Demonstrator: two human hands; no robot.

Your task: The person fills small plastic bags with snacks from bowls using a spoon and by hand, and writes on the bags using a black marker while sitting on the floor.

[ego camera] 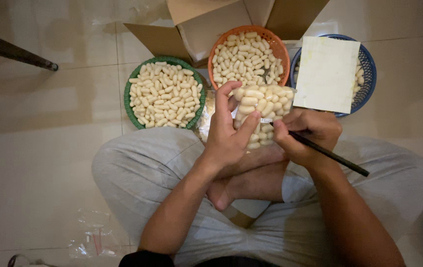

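While the left hand [229, 131] grips a clear bag of pale snacks [261, 106], the right hand [305, 133] pinches a dark stick [330, 155].

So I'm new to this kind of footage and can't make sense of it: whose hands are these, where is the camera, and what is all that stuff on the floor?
There is one picture, taken by a camera worn on a person's head and looking straight down. That is why you see their own arms and crossed legs in grey trousers, seated on a pale tiled floor.

The left hand holds up a clear bag of small pale oblong pieces. The right hand grips a thin dark stick whose tip is at the bag.

On the floor in front lie three round baskets: a green basket and an orange basket, both full of the same pale pieces, and a blue basket mostly covered by a pale square sheet. Behind them stands an open cardboard box. Some empty clear bags lie at lower left.
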